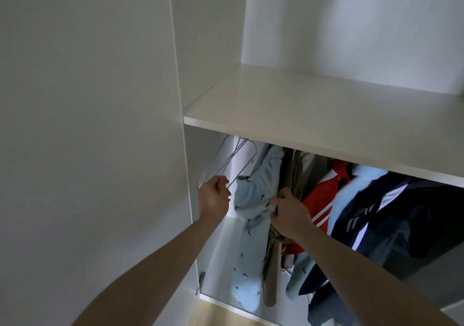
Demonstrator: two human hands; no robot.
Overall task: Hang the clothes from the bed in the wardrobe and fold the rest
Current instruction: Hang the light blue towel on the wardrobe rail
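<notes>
Under the wardrobe shelf (313, 115), my left hand (214, 197) grips the empty wire hangers (226, 161) at the far left, while my right hand (288, 215) pinches the pale blue printed garment (251, 207) hanging beside them. Tugging could tangle the hangers or drag that garment off. It hangs lengthwise, straight down towards the wardrobe floor.

no legible text anywhere

A bedroom at home, by the look of it: a white built-in wardrobe (213, 49) stands open, its shelf (313, 115) above hanging clothes, a red jacket (324, 200) among them, wire hangers (226, 162) at nine o'clock, wood flooring (216, 315) below.
</notes>
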